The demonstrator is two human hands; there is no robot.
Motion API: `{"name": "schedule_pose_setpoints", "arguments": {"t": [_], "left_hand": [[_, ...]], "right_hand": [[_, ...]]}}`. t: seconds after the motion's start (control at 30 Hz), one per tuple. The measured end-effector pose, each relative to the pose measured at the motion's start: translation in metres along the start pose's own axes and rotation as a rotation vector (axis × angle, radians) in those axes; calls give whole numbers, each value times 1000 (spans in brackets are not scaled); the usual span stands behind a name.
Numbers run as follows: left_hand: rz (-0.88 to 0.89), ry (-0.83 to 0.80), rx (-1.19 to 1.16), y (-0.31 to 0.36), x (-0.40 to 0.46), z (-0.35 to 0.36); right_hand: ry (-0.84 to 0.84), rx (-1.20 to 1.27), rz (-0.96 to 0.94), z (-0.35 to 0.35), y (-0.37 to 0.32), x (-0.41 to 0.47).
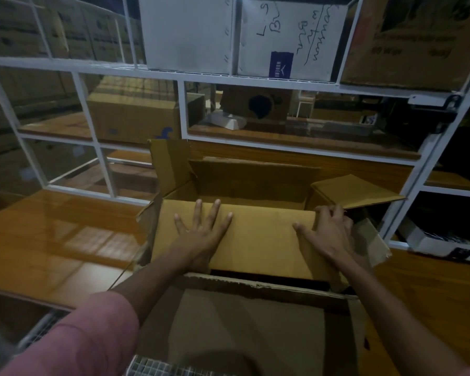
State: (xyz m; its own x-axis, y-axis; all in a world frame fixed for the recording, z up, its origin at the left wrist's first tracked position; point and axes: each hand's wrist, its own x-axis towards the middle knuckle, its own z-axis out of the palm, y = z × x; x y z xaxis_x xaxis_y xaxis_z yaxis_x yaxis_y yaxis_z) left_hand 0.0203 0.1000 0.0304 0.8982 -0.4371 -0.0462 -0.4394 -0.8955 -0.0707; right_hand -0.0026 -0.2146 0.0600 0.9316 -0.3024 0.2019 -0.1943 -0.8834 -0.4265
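A single head-worn wide-angle camera looks forward and down, close over the cardboard box [255, 240], facing white shelving [65, 65].

Handwritten "L-3" plus illegible scrawl on the white box [291, 36], its blue label [281, 65] too blurred.

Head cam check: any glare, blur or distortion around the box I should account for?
Head view: dim overall, with bright glare patches on the glossy tabletop at left. Head view: left hand, right hand and cardboard flap are sharp. Head view: the white shelf frame bows from wide-angle distortion, and corners darken.
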Motion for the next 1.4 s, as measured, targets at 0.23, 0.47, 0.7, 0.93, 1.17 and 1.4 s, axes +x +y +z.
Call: {"name": "schedule_pose_setpoints", "arguments": {"t": [0.23,0.47,0.7,0.93,1.17,1.4], "left_hand": [[52,-99,-69,-2,-14,-6],[130,-188,-215,4,-40,-24],[31,-193,-225,10,-53,-19],[33,-284,-316,11,-42,-17],[91,-334,-397,-1,-48,-10],[48,-361,-771,-6,-40,-4]], "right_hand": [[-71,-207,-40,5,-12,-18],[-419,-284,-174,20,-36,-29],[-806,-195,-49,17,-35,-41],[-819,-194,51,7,-24,-39],[-828,-215,14,18,-19,-42],[-869,-235,-65,28,-18,-48]]}}
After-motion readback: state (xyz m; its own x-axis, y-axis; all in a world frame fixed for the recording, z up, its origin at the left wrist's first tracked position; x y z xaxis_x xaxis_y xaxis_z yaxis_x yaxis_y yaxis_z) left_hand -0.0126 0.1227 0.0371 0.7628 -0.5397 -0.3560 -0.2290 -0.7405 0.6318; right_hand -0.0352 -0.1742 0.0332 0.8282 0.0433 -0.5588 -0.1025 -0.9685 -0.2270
